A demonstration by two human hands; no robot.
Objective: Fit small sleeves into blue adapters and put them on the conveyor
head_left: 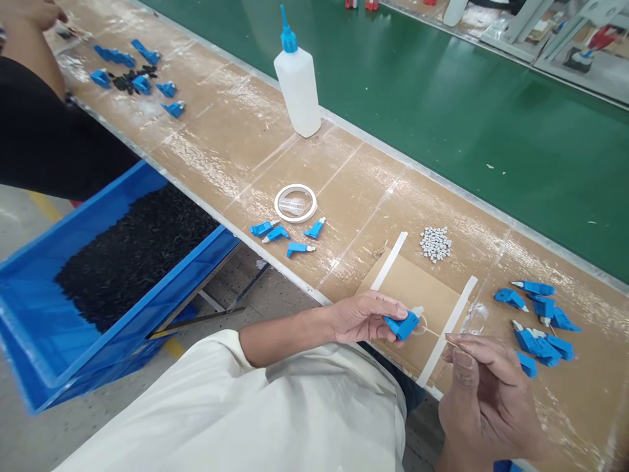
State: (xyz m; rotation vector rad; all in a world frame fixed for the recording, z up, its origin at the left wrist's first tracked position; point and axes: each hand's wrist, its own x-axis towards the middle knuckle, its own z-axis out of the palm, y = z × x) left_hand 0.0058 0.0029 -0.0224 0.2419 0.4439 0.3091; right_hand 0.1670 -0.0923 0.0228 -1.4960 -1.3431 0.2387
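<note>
My left hand (366, 316) pinches a small blue plastic part with a white tip (403, 324) over a taped cardboard patch (417, 288) at the bench's near edge. My right hand (484, 387) grips a thin wooden stick (435, 333) whose far end points at the part's white tip. To the right of my right hand lies a group of several more blue parts (538, 318). A small heap of tiny grey-white pieces (435, 243) sits just beyond the cardboard.
A white squeeze bottle with a blue nozzle (297, 82) stands at the bench's far edge beside a green conveyor belt (466, 111). A tape ring (295, 202) and several blue parts (285, 235) lie mid-bench. A blue bin of black pieces (113, 262) sits left. Another person's arm (29, 33) works far left.
</note>
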